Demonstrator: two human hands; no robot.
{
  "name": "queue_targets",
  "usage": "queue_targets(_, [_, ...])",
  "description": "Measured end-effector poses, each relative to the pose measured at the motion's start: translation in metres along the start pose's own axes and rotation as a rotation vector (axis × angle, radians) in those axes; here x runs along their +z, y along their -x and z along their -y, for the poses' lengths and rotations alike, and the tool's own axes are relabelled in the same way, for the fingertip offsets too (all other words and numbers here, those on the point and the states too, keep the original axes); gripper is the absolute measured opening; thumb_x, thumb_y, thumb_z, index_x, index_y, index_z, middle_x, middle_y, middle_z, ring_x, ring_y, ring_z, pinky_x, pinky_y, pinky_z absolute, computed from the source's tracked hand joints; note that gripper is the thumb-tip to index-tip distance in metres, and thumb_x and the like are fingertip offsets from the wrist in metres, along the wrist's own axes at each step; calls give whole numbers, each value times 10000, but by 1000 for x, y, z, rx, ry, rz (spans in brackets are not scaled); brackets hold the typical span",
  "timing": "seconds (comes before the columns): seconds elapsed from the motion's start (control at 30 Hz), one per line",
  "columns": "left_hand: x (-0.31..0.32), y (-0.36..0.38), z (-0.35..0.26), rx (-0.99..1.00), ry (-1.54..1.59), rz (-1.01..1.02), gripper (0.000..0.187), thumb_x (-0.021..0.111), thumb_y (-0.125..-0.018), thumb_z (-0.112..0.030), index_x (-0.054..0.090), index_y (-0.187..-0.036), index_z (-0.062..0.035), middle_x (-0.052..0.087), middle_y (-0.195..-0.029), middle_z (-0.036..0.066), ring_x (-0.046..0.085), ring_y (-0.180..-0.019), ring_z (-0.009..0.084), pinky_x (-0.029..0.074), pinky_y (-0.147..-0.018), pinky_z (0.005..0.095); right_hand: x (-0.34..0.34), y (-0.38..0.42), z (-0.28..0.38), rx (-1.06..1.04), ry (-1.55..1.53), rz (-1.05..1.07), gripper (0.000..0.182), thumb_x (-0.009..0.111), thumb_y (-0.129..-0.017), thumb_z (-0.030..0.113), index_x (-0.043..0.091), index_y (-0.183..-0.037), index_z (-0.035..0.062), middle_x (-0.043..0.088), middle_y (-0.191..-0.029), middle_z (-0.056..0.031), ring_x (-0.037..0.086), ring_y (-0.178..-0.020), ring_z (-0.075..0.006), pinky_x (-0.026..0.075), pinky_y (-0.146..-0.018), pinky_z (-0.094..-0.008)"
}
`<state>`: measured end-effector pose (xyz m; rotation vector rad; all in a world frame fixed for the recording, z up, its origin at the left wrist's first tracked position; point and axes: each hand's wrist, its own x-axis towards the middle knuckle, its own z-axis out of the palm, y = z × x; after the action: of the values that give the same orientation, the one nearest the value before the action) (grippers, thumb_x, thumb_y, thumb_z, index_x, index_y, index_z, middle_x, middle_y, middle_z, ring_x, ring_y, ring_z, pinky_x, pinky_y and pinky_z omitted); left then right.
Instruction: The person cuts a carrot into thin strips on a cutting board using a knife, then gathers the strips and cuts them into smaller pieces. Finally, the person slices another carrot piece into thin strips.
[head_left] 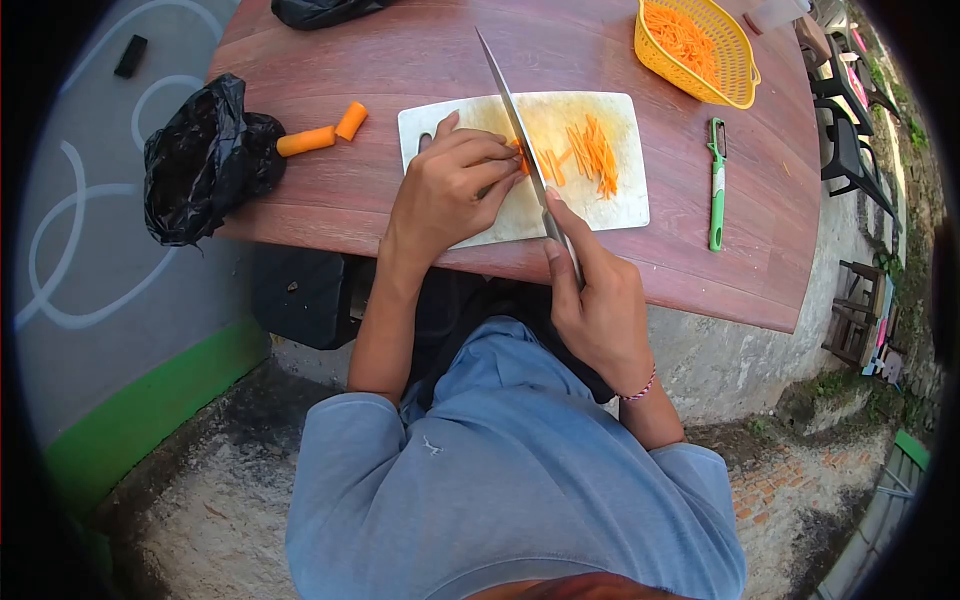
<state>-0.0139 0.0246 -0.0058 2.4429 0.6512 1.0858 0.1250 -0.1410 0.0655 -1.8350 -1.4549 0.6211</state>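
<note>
My right hand (600,300) is wrapped round the handle of a long kitchen knife (512,112), whose blade points away from me across a white cutting board (625,205). On the board's left half, my left hand (455,185) has its fingers bent and pressed on a piece of carrot (521,158), mostly hidden beside the blade. Thin carrot sticks (597,158) lie to the right of the knife, some in a small pile and a few close to the blade.
Two peeled carrot pieces (306,141) lie left of the board beside a black plastic bag (205,165) at the table edge. A yellow basket (745,75) of shredded carrot stands at the back right. Right of the board rests a green peeler (717,190) on the wooden table (480,60).
</note>
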Motion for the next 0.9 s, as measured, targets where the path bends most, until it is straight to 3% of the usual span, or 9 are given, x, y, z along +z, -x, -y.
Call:
queue_targets(0.5, [0,0,0,-9,9,-1,133,888,-808,-70,849,-935,-65,803,-989,64,775,-983,250,523,-1124,576,15,-21,-15,-112,20,-65,461,645,-1020,59,598,-1478,42,700,-808,-271,719,-748,-460,550,-684,-544])
queue_targets(0.57, [1,0,1,-9,9,-14,122,890,-815,-76,852,-931,-68,809,-997,64,778,-990,245,521,-1128,574,6,-11,-10,-7,-2,3,484,648,-1024,57,593,-1505,61,707,-853,-286,726,-776,-463,556,-700,-520])
queue_targets(0.9, [2,1,1,-18,17,-26,112,892,-827,-94,860,-934,-82,820,-1014,64,782,-1020,241,518,-1133,574,-11,0,-10,143,-82,53,497,652,-1036,57,596,-1528,88,726,-949,-309,748,-891,-479,576,-772,-474])
